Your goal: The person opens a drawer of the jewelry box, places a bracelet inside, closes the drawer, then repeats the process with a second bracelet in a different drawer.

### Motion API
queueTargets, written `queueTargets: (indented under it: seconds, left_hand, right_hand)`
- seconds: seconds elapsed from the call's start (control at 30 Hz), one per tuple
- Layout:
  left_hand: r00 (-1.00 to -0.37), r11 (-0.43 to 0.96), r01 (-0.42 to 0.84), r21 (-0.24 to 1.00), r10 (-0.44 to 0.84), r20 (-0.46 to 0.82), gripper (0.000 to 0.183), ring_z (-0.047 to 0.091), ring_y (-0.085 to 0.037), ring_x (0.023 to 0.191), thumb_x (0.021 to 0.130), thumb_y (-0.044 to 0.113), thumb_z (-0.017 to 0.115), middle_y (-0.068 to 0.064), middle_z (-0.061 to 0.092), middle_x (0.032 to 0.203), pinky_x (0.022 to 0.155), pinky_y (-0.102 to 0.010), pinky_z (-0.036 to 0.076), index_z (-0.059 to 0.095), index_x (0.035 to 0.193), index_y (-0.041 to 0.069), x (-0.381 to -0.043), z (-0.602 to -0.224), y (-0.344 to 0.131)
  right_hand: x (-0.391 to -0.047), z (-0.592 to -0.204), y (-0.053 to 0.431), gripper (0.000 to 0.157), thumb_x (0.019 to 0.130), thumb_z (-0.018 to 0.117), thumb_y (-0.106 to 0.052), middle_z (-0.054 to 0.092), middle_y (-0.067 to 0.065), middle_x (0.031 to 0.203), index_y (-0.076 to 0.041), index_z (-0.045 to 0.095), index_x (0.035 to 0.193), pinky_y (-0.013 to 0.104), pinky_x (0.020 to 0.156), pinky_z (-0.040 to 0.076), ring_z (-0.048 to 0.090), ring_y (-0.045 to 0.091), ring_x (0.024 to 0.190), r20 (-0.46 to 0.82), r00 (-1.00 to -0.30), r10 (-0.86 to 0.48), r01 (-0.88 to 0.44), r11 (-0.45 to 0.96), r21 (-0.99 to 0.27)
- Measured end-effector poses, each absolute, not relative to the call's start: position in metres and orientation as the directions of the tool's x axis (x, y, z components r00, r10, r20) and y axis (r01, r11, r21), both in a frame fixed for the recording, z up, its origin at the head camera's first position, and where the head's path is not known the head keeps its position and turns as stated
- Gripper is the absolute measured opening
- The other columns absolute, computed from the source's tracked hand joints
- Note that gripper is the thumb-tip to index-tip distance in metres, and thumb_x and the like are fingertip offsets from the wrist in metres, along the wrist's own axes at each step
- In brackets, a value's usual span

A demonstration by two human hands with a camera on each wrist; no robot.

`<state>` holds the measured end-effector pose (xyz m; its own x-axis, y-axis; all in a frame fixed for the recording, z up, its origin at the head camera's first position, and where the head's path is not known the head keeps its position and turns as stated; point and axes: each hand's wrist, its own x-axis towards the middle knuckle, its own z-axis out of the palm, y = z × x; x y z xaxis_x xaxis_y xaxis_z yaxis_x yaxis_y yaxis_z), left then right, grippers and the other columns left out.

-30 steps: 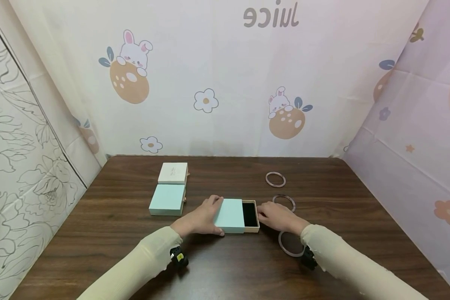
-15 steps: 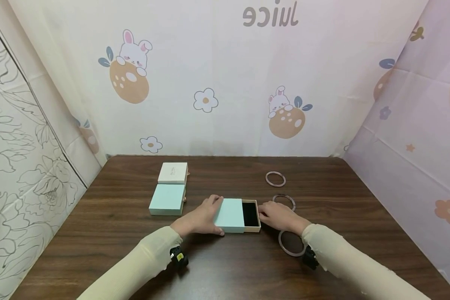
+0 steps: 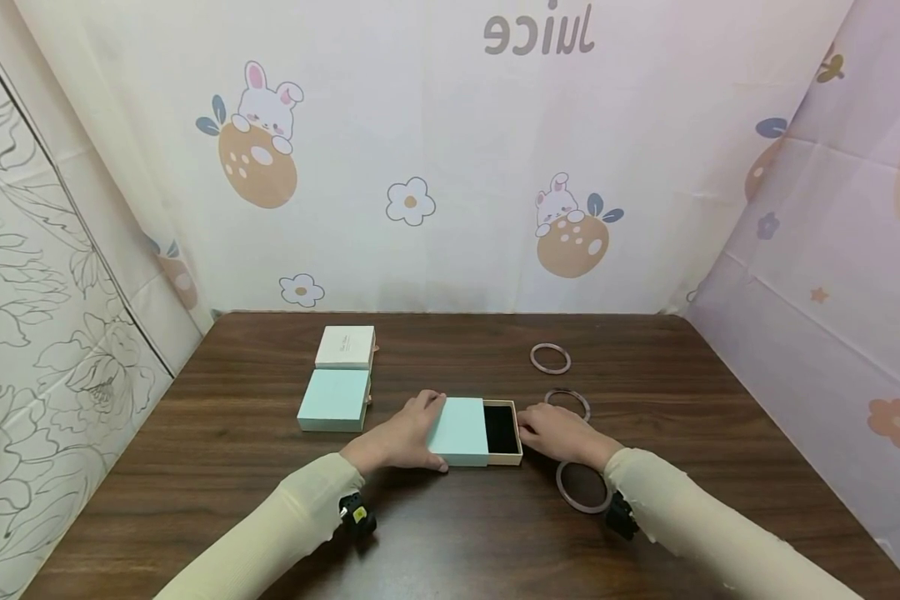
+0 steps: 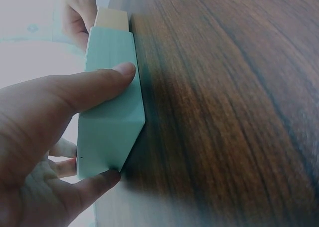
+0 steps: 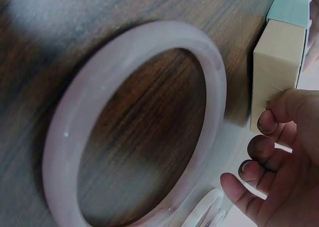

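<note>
The left hand (image 3: pixel 405 435) holds a light green box (image 3: pixel 457 432) near the middle of the frame, low down. Its grip is open just as wide as the box. In the left wrist view the bent thumb lies on the box's long side, and a fingertip touches a bottom corner at the near end.

A tan drawer (image 3: pixel 505 459) sticks partway out of the box's right end. You can see a black lining (image 3: pixel 501 429) in it.

The right hand (image 3: pixel 558 433) is at the drawer's outer end. Its grip is nearly closed: the thumb and first finger pinch there, and the other fingers are bent. I can't tell what bit is between the tips.

Three rings lie on the brown desk (image 3: pixel 457 542), right of the middle. The far ring (image 3: pixel 552 372) is by itself. The middle ring (image 3: pixel 569 391) is partly hidden behind the right hand. The near ring (image 5: pixel 62 137) is pale pink and lies just below that hand in the head view.

Left of the middle, a white box (image 3: pixel 345 346) with tiny writing sits right behind a second green box (image 3: pixel 333 398).

A pale cloth (image 3: pixel 480 125) with bunnies and flowers hangs across the top of the frame.
</note>
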<state>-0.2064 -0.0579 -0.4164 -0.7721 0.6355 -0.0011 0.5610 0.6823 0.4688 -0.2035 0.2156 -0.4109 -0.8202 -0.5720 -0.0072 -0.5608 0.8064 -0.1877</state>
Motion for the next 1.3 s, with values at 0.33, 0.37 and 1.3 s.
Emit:
queueTargets:
  seconds: [0.33, 0.37, 1.3]
  left_hand:
    - [-0.771, 0.678, 0.564, 0.471, 0.636, 0.007, 0.102, 0.038, -0.031, 0.123, 0.072, 0.033, 0.084, -0.021, 0.031, 0.142, 0.095, -0.042, 0.041, 0.026, 0.146, -0.007, -0.2074, -0.4187, -0.059]
    - [-0.771, 0.678, 0.564, 0.47, 0.636, 0.007, 0.102, 0.038, -0.031, 0.123, 0.072, 0.033, 0.084, -0.021, 0.031, 0.142, 0.095, -0.042, 0.041, 0.026, 0.146, -0.007, -0.2076, -0.4187, -0.059]
    - [-0.769, 0.68, 0.568, 0.464, 0.64, 0.003, 0.103, 0.039, -0.031, 0.122, 0.072, 0.034, 0.084, -0.021, 0.031, 0.141, 0.093, -0.042, 0.043, 0.026, 0.146, -0.007, -0.2086, -0.4207, -0.0586]
  right_hand:
    - [-0.2035, -0.4108, 0.2162, 0.027, 0.093, 0.051, -0.011, 0.043, -0.007, 0.068, -0.019, 0.049, 0.068, 0.03, 0.058, 0.035, 0.04, 0.009, 0.061, -0.005, -0.816, -0.578, -0.566, 0.801, -0.196]
    - [-0.2035, -0.4107, 0.2165, 0.027, 0.094, 0.051, -0.011, 0.042, -0.007, 0.067, -0.019, 0.049, 0.068, 0.029, 0.057, 0.035, 0.04, 0.009, 0.061, -0.006, -0.816, -0.578, -0.566, 0.8, -0.198]
    - [-0.204, -0.4084, 0.222, 0.028, 0.094, 0.051, -0.01, 0.04, -0.008, 0.066, -0.019, 0.049, 0.068, 0.029, 0.058, 0.034, 0.038, 0.008, 0.06, -0.014, -0.784, -0.621, -0.606, 0.77, -0.199]
